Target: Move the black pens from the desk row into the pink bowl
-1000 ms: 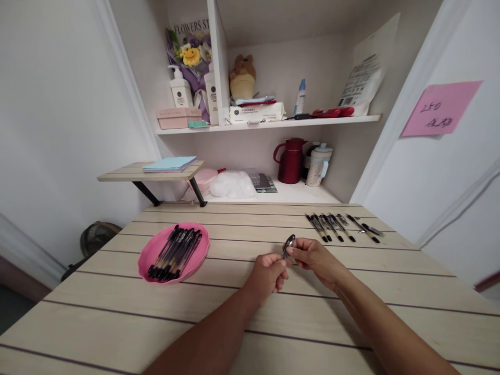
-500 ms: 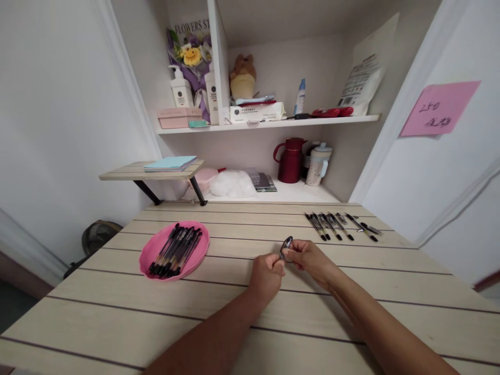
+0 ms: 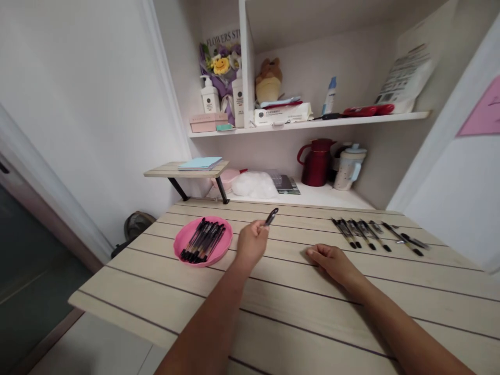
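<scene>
My left hand (image 3: 251, 244) is closed round a pen (image 3: 271, 216), whose dark capped end sticks up past the fingers. It is above the table, to the right of a pink scalloped dish (image 3: 227, 245) with several black pens (image 3: 203, 240) lying side by side in it. My right hand (image 3: 329, 261) is apart from the left, low over the table, its fingers curled together with nothing visible in them. Beyond it to the right lies a row of pens (image 3: 361, 233) and pen parts (image 3: 406, 239), some too small to make out.
A small raised shelf (image 3: 160, 171) on black legs holds blue paper (image 3: 201, 162) at the back left. Behind the table, a cabinet holds a clear plastic bag (image 3: 253, 185), a red jug (image 3: 317, 164) and a pale cup (image 3: 349, 169). The table's left edge shows.
My hands have come apart. The left has moved leftward towards the pink dish with the pen, while the right has let go of it. The view has swung to the left.
</scene>
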Tool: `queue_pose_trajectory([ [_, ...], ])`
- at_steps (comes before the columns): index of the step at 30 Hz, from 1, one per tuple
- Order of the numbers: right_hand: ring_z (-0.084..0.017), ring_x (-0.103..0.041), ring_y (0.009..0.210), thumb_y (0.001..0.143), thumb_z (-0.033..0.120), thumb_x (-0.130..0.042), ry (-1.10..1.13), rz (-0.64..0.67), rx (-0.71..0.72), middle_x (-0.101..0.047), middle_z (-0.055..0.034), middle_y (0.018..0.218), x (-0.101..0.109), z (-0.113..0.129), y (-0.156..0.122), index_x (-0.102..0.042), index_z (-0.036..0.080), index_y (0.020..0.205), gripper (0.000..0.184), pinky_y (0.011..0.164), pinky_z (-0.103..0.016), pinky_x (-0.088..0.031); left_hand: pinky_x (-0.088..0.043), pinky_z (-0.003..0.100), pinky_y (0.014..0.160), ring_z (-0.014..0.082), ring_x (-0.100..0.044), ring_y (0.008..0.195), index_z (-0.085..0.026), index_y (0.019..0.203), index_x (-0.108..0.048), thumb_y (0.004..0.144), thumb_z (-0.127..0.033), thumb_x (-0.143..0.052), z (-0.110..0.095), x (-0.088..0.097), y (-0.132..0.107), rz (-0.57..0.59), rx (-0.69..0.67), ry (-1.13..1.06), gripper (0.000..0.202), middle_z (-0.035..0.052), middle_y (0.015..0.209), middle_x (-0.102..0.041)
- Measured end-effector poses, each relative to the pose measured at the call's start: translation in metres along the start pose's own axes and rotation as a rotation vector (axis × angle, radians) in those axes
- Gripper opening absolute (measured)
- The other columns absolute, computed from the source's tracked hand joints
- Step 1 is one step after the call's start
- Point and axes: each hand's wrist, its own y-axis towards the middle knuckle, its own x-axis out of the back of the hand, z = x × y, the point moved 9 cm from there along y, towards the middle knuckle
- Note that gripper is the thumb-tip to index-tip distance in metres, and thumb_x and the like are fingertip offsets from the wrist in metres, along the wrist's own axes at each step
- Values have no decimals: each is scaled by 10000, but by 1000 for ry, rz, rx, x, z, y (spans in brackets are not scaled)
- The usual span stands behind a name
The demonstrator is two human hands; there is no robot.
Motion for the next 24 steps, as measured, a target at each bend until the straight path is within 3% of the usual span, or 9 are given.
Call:
queue_pose_trajectory([
  [3,-66,-313,413,694,470,-532,-59,50,33,-411,61,442,-5,-2,2,-500,176,619,306,423,-213,-231,-394,256,681,173,-577,770,-198,851,-669,742,-254,-489,-8,70,8,-177,-66,481,218,68,862,-646],
  [6,-75,-338,435,700,458,-523,-111,76,86,-427,52,464,-8,4,0,-517,176,624,292,442,-216,-256,-389,272,647,207,-598,786,-203,818,-667,756,-250,-462,20,122,13,-199,204,786,220,90,855,-668],
  [9,-82,-354,442,712,455,-504,-154,80,101,-443,44,473,-10,7,-1,-549,173,653,291,446,-218,-266,-387,286,599,237,-615,742,-173,792,-660,746,-244,-467,44,145,14,-172,354,884,211,122,801,-674],
  [12,-87,-362,440,727,442,-483,-189,86,112,-443,44,466,-13,8,0,-559,171,671,286,453,-219,-279,-398,303,614,268,-616,778,-142,821,-655,732,-268,-494,50,146,15,-171,361,904,223,160,848,-665],
  [15,-108,-422,471,746,415,-456,-273,14,161,-498,21,494,-3,13,3,-567,176,657,278,479,-225,-315,-407,319,704,278,-580,921,-142,934,-637,742,-319,-494,35,130,18,-188,229,909,298,173,1002,-626],
  [17,-136,-496,547,762,387,-438,-425,-114,191,-569,-12,567,19,17,6,-580,181,648,275,526,-235,-347,-401,312,771,251,-561,961,-150,987,-623,752,-323,-487,15,104,19,-166,51,827,322,150,1043,-613],
  [20,-196,-569,698,796,364,-407,-734,-399,80,-642,-76,753,70,14,6,-616,186,760,277,593,-273,-376,-406,275,796,195,-576,905,-158,963,-637,737,-311,-518,-7,46,12,-5,-136,517,298,103,998,-639],
  [22,-226,-585,762,817,367,-384,-866,-536,-56,-646,-108,845,101,5,3,-614,186,873,298,617,-299,-389,-424,259,765,176,-587,854,-163,931,-648,713,-303,-545,-14,2,4,133,-151,259,279,83,957,-656],
  [24,-238,-592,800,831,373,-368,-919,-564,-139,-642,-120,880,117,-4,3,-604,189,929,315,647,-317,-403,-438,256,710,171,-592,790,-164,870,-660,694,-289,-558,-16,-39,-7,254,-101,46,240,72,872,-670],
])
